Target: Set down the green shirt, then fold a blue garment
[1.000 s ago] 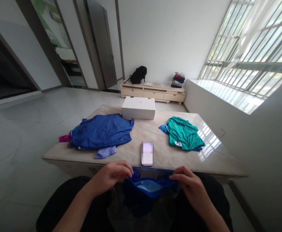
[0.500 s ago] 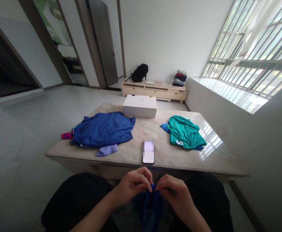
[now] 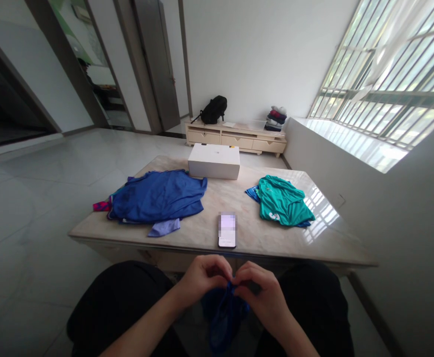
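Observation:
Between my knees hangs a dark blue garment (image 3: 222, 317), its top edge pinched by both hands. My left hand (image 3: 205, 277) has thumb and fingertips closed on the cloth. Right beside it, my right hand (image 3: 259, 285) pinches the same edge, the fingertips of both hands almost touching. The garment's lower part drops loosely below the table's front edge; its kind cannot be made out. Just beyond my hands a phone (image 3: 227, 230) with a lit, partly blurred screen lies on the marble-patterned table (image 3: 198, 235).
Blue clothes (image 3: 157, 196) lie spread at the table's left, a lilac piece (image 3: 164, 228) poking out. A green shirt (image 3: 284, 201) lies on other clothes at right. Behind stands a white box (image 3: 214, 162). A low cabinet (image 3: 235, 141) holds a backpack (image 3: 214, 110) and folded clothes (image 3: 276, 119).
My hands have drawn closer together on the garment's edge, and its hanging part has shifted slightly left. The view has tilted a little; things on the table lie as before.

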A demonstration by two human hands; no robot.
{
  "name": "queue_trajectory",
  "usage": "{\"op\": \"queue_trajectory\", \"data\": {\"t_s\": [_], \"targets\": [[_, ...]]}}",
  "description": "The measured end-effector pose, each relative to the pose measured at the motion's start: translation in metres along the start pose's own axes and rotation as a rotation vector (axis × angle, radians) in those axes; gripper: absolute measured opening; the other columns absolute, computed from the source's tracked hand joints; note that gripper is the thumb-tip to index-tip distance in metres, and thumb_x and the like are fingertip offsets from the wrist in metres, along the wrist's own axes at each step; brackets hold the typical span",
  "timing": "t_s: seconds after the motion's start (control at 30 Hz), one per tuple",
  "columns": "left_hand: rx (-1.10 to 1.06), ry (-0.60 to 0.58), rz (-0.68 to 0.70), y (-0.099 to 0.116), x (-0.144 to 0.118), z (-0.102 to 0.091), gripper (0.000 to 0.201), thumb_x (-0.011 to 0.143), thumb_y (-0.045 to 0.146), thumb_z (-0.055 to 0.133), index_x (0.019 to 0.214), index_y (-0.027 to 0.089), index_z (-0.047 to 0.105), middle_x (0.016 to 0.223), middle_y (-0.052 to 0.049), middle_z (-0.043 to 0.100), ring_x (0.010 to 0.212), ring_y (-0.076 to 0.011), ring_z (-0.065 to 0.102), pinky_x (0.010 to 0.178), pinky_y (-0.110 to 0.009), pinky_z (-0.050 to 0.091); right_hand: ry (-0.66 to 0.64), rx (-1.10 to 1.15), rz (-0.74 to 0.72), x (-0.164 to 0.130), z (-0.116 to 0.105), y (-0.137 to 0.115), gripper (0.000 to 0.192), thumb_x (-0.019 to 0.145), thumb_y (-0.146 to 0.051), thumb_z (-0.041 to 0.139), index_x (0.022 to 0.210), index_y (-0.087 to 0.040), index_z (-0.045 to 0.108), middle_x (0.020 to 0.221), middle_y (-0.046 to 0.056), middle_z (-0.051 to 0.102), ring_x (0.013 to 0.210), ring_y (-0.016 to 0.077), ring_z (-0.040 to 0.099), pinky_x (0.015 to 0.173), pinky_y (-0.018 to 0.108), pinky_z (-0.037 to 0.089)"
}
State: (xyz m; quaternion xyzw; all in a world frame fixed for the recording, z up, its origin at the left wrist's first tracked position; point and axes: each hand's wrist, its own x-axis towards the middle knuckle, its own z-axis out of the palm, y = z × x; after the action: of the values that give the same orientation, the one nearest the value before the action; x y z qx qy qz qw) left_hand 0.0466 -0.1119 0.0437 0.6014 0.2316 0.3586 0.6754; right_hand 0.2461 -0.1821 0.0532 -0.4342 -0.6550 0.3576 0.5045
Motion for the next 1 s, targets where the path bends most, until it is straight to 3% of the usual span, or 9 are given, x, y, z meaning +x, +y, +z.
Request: {"op": "queue_trajectory", "data": {"t_s": [0.23,0.43,0.57,0.67,0.8,0.9,1.0], "targets": [[0.064,0.015,-0.05,-0.011,0.004,0.005,0.045,0.07,0.044,0.093,0.071,0.015,0.059,0.097,-0.003,0.062,0.08,-0.0144,0.061,0.07,-0.025,0.049,-0.05,-0.049,-0.013,-0.005,0.001,0.006,0.034,0.086,-0.007,0.075,0.107,-0.033,0.082,0.092,0.001,0.066,0.083,0.0153,0.064,0.073,0.024,0.051],[0.274,-0.002,-0.14,-0.02,0.004,0.004,0.048,0.075,0.057,0.086,0.075,0.016,0.062,0.07,0.002,0.06,0.066,-0.0143,0.054,0.061,-0.024,0.039,0.043,-0.085,-0.08,-0.01,0.001,0.018,0.019,0.088,-0.019,0.078,0.1,-0.032,0.084,0.089,0.002,0.063,0.082,0.0172,0.065,0.071,0.026,0.052],[0.443,-0.006,-0.128,-0.015,0.002,0.007,0.052,0.089,0.063,0.069,0.068,0.017,0.063,0.063,0.001,0.059,0.064,-0.0157,0.053,0.061,-0.026,0.036,0.155,-0.104,-0.067,-0.013,0.001,0.021,0.011,0.087,-0.019,0.077,0.089,-0.029,0.081,0.085,0.002,0.062,0.077,0.0174,0.064,0.067,0.026,0.053],[0.592,0.066,-0.021,-0.006,-0.003,0.013,0.043,0.098,0.056,0.061,0.075,0.019,0.064,0.075,-0.002,0.061,0.076,-0.0193,0.056,0.071,-0.029,0.041,0.199,-0.126,-0.042,-0.014,-0.002,0.021,0.011,0.084,-0.016,0.078,0.086,-0.027,0.079,0.089,0.002,0.064,0.079,0.0177,0.065,0.068,0.026,0.054],[0.818,0.158,0.259,-0.002,-0.022,0.023,0.011,0.103,0.032,0.057,0.104,0.022,0.062,0.113,-0.01,0.066,0.105,-0.0238,0.063,0.094,-0.034,0.051,0.241,-0.139,-0.011,-0.014,-0.007,0.02,0.01,0.084,-0.016,0.078,0.086,-0.026,0.078,0.089,0.002,0.065,0.081,0.0185,0.066,0.069,0.026,0.054],[0.994,0.087,0.363,-0.007,-0.038,0.025,0.028,0.099,0.016,0.056,0.125,0.026,0.061,0.137,-0.013,0.06,0.127,-0.0265,0.059,0.104,-0.038,0.052,0.247,-0.151,-0.007,-0.015,-0.009,0.016,0.009,0.085,-0.017,0.077,0.086,-0.026,0.079,0.088,0.003,0.065,0.081,0.019,0.067,0.07,0.027,0.054],[1.08,0.113,0.433,-0.012,-0.046,0.021,0.037,0.097,0.01,0.057,0.131,0.026,0.057,0.142,-0.013,0.059,0.131,-0.0264,0.058,0.104,-0.038,0.054,0.271,-0.158,0.027,-0.015,-0.01,0.013,0.007,0.085,-0.018,0.076,0.086,-0.025,0.079,0.089,0.003,0.065,0.075,0.0179,0.065,0.067,0.027,0.054]]}}
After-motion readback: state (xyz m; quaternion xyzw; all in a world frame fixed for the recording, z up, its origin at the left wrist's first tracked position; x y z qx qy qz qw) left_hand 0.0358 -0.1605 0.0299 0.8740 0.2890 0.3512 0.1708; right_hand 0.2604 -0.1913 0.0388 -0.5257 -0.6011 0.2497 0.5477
